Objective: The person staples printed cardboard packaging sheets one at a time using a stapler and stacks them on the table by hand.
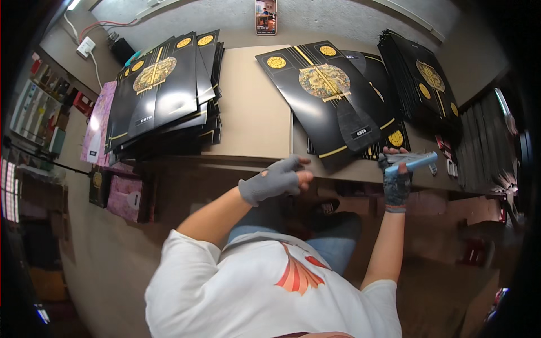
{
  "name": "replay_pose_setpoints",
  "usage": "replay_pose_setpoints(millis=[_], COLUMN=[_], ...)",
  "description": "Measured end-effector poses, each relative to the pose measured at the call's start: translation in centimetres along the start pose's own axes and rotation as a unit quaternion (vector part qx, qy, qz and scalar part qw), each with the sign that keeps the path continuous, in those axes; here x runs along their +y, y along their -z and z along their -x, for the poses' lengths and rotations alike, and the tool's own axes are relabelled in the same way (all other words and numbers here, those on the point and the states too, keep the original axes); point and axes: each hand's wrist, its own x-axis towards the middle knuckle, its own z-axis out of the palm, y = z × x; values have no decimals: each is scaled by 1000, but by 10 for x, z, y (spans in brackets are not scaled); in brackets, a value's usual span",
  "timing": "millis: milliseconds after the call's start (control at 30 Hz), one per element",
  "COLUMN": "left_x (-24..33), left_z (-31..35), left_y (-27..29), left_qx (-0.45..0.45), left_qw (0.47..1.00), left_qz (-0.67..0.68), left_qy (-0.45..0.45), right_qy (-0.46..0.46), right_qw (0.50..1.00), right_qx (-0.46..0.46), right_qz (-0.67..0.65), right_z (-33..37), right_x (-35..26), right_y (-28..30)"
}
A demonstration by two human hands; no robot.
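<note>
In the head view, the right hand [397, 181] wraps its fingers round a light-blue tool [416, 163], apparently for firm control, while the left hand [276, 181], half-curled and seemingly holding nothing, hovers left of the slanted black sheet [326, 84], perhaps angled for easy reach at the table's near edge [420, 143].

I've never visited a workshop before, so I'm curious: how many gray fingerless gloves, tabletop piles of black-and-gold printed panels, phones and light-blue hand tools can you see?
Gray fingerless gloves: 2
Piles of black-and-gold printed panels: 3
Phone: 1
Light-blue hand tool: 1
Total: 7
</note>
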Motion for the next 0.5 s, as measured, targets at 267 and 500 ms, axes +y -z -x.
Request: replay_pose_setpoints(millis=[267,500], left_x=[1,-12], left_z=[-8,-27], left_y=[-61,-65], left_qx=[86,109], left_qw=[935,937], left_qz=[339,331], left_qy=[60,19], right_qy=[-25,-36], right_qw=[999,998], right_qx=[39,46], right_qz=[12,-7], right_z=[42,45], right_x=[-7,-10], right_y=[-7,-15])
